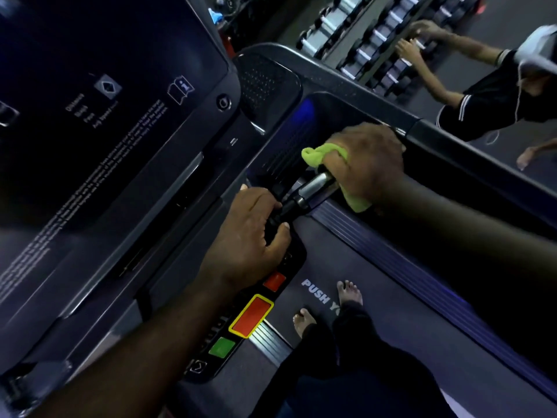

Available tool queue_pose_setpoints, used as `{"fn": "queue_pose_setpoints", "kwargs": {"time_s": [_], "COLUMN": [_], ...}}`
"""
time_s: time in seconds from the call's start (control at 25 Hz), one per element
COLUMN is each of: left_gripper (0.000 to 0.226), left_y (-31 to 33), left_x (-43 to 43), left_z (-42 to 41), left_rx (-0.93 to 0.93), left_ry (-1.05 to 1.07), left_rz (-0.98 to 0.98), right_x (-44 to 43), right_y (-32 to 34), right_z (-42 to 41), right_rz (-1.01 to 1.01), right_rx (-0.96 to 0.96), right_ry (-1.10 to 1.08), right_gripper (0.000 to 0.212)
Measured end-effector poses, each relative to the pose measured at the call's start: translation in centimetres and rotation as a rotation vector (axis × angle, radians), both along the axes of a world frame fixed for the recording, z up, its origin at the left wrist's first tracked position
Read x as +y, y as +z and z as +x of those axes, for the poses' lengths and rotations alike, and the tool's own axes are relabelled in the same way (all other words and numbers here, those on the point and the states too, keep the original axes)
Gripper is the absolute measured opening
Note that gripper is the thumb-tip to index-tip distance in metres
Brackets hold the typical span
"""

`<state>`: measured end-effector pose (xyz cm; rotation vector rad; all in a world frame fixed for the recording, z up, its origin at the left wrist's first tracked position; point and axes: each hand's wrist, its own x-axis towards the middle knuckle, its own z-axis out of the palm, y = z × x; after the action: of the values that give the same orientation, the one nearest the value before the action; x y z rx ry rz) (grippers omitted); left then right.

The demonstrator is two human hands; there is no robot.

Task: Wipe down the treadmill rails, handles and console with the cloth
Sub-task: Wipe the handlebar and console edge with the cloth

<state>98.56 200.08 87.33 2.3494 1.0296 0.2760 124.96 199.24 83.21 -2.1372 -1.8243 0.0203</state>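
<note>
My right hand [366, 164] is closed around a lime-green cloth [316, 155] and wraps it over the silver-and-black treadmill handle [313, 187] at centre. Part of the cloth hangs out below my palm. My left hand [250, 236] grips the black base of the same handle, just above the control strip. The dark console screen [105, 101] with white text fills the upper left. The right side rail [452, 137] runs diagonally behind my right hand.
A control strip with a red stop button [251, 315] framed in yellow and a green button [221, 346] lies under my left forearm. My bare feet [349, 292] stand on the belt. Another person [488, 95] reaches to a dumbbell rack [376, 40] at upper right.
</note>
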Motion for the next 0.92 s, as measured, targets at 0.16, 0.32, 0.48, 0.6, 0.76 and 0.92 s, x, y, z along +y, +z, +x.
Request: {"fn": "queue_pose_setpoints", "kwargs": {"time_s": [0.16, 0.32, 0.48, 0.6, 0.76, 0.92], "left_gripper": [0.028, 0.031, 0.031, 0.027, 0.024, 0.022], "left_y": [-0.3, -0.9, -0.5, -0.7, -0.1, 0.5], "left_x": [0.0, 0.1, 0.2, 0.3, 0.1, -0.4], "left_z": [-0.2, 0.0, 0.1, 0.1, 0.0, -0.4], "left_rx": [-0.018, -0.041, -0.044, -0.079, -0.084, -0.227], "left_ry": [0.009, -0.023, 0.002, -0.022, 0.039, 0.107], "left_rz": [0.029, 0.091, 0.065, 0.060, 0.031, 0.097], "right_x": [-0.3, -1.1, -0.6, -2.4, -1.0, -3.8], "right_y": [-1.1, -2.3, -1.9, -4.7, -1.8, -1.8], "right_z": [-0.3, -1.2, 0.5, -1.9, -5.4, -11.5], "right_rz": [0.128, 0.283, 0.180, 0.479, 0.293, 0.363], "right_rx": [0.097, 0.141, 0.060, 0.259, 0.217, 0.213], "right_ry": [-0.036, -0.131, 0.007, -0.210, -0.388, -0.076], "right_gripper": [0.032, 0.024, 0.030, 0.026, 0.035, 0.030]}}
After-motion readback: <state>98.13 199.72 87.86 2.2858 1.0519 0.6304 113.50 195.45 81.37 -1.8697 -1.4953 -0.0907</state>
